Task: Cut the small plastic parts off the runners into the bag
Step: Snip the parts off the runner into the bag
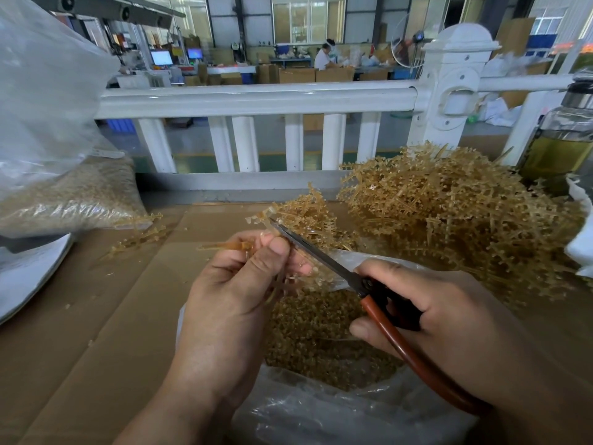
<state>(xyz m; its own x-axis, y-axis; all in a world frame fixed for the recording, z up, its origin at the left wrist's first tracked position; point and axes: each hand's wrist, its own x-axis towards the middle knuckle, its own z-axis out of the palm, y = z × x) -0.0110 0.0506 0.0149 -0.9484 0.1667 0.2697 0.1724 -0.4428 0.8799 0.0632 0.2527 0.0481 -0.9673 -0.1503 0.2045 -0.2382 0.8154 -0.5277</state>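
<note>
My left hand (pixel 240 284) pinches an amber plastic runner (pixel 224 245) between thumb and fingers, above the open clear bag (pixel 321 409). My right hand (pixel 433 319) grips scissors (pixel 321 258) with red-brown handles. Their blades point up and left, and the tips reach the runner's branch just past my left fingertips. The bag below holds several small amber cut parts (pixel 321 332). A big heap of uncut runners (pixel 449 220) lies at the right, behind the scissors.
Cardboard (pixel 96 316) covers the work surface. A filled bag of parts (pixel 70 197) lies at the left under a large clear bag (pixel 41 91). A few loose runners (pixel 138 239) lie beside it. A white railing (pixel 256 97) stands behind, and a glass bottle (pixel 558 146) at far right.
</note>
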